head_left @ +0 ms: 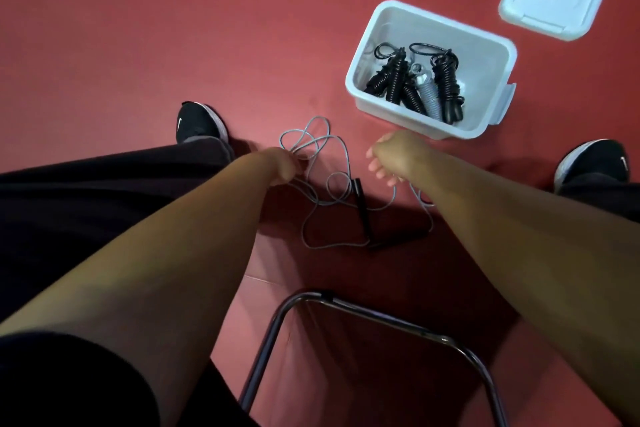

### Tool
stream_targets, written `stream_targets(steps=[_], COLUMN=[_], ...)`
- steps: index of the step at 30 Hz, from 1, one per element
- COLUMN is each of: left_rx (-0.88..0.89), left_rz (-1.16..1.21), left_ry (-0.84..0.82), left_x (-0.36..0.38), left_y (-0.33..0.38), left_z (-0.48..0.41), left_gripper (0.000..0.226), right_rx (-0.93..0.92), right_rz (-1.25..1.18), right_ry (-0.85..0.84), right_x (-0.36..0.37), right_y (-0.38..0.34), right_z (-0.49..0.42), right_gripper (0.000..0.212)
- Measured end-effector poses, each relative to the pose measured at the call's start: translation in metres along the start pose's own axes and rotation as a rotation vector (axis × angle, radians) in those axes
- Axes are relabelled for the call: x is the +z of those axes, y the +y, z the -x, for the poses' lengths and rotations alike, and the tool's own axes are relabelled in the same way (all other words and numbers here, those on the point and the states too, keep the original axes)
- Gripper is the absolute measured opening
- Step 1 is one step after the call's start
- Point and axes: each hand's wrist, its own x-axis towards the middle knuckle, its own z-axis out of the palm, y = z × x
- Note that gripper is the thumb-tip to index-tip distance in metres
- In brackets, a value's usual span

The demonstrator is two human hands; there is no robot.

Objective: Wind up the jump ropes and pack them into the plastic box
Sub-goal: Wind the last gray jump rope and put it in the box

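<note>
— Several wound ropes [446,87] lay in the plastic box [460,45], off to the right on the floor. Where was the loose one?

— That jump rope [360,199] sprawled on the floor between the feet, near the box but outside it. The left hand [280,163] gripped a bunch of its grey loops. The right hand [391,156] had its fingers curled and seemed to pinch a single strand beneath it, though the view blurred there.

— How would it handle?

— Light and limp, I'd judge: a thin cord with a little spring, apt to tangle or uncoil if let slack. The black handles [379,245] were its only stiff parts, and they lay close together on the floor, held by neither hand.

— So where should one hold it?

— By both handles together, I'd say, winding the cord round them under steady tension, as the packed ones looked.
</note>
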Motion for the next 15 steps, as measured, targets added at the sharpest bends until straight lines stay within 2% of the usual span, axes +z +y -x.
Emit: stream_targets(steps=[4,8,12,15], left_rx=[-0.045,0.010,0.087,0.168], left_rz=[-0.067,-0.055,-0.116,-0.235], left_ry=[-0.232,-0.339,-0.333,-0.209], left_x=[0.031,0.055,0.075,0.080], left_y=[-0.008,0.001,0.013,0.018], left_z=[0.001,-0.003,-0.009,-0.021], left_gripper=[0.036,0.038,0.054,0.065], right_rx=[0.211,0.291,0.210,0.061], right_rz=[0.057,0.085,0.225,0.400], right_ry=[-0.123,-0.252,-0.260,-0.297], right_x=[0.002,0.004,0.017,0.024], right_y=[0.036,0.056,0.058,0.063], right_z=[-0.005,-0.009,-0.002,0.000], right_gripper=[0.030,0.035,0.032,0.054])
